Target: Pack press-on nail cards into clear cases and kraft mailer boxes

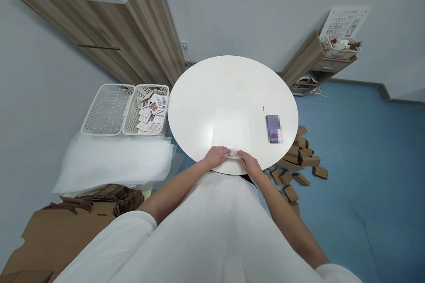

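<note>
My left hand (215, 157) and my right hand (249, 163) meet at the near edge of a round white table (232, 93). Between them they grip a small clear plastic case (232, 154) with something pink inside, one hand at each end. The fingers of both hands are curled round it. A faint white sheet (229, 130) lies on the table just beyond the case. A phone (274, 128) lies to the right on the tabletop.
Two white baskets stand at the left: one (108, 109) holds clear items, the other (150, 110) holds printed cards. White foam sheets (113, 161) lie below them, above flat cardboard (66, 225). Several small brown boxes (299, 159) litter the blue floor at the right.
</note>
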`<state>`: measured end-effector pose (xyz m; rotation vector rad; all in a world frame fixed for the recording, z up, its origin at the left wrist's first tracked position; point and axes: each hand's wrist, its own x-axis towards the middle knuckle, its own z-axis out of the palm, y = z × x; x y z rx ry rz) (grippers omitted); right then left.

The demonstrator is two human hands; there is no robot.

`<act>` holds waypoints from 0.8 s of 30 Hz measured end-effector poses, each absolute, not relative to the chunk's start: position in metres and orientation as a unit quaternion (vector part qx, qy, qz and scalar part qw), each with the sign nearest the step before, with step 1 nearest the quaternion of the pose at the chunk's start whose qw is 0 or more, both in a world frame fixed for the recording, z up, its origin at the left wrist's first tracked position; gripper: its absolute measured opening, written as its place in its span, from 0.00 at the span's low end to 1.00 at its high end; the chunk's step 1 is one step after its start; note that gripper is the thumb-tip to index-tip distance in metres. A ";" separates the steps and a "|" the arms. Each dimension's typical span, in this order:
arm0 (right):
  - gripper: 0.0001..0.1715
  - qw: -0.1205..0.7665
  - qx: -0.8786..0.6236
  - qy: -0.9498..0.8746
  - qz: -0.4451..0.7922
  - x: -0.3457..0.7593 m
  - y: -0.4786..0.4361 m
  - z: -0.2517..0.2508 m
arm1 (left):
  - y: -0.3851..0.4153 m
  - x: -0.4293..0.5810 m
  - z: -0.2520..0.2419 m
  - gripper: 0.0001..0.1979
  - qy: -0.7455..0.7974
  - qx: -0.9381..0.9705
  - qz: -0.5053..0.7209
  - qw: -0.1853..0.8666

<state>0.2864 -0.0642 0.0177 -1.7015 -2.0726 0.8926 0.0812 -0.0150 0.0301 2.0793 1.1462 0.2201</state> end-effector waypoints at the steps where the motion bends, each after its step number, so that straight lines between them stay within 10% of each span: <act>1: 0.21 0.158 -0.597 -0.717 0.322 0.288 -0.063 0.019 | -0.013 0.079 0.031 0.13 0.442 0.806 0.093 0.383; 24: 0.16 0.160 -0.623 -0.565 0.517 0.298 0.033 -0.001 | 0.058 0.077 0.011 0.11 0.556 0.611 0.008 0.563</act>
